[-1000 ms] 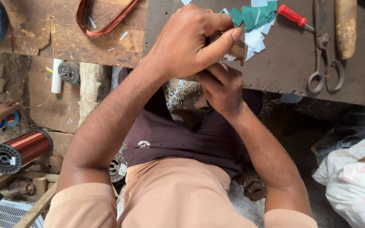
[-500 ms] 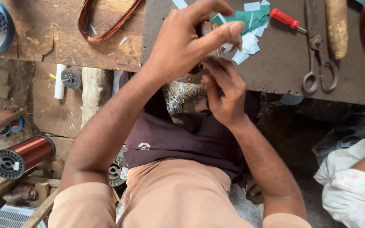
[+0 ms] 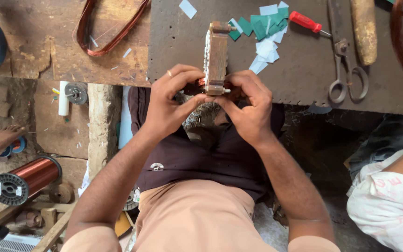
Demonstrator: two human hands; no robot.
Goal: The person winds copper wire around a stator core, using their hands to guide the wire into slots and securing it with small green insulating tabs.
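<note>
Both hands, left (image 3: 166,105) and right (image 3: 248,107), pinch the near end of a brown laminated metal core (image 3: 217,56) at the dark bench's (image 3: 304,79) edge. Beyond lie green and white paper scraps (image 3: 262,32), a red-handled screwdriver (image 3: 305,21) and scissors (image 3: 346,60); a copper wire spool (image 3: 24,179) lies lower left.

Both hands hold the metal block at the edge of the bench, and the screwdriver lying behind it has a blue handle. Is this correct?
Not quite. In the head view the screwdriver has a red handle, not blue. The rest holds: the left hand and the right hand both hold the metal block at the bench edge.
</note>
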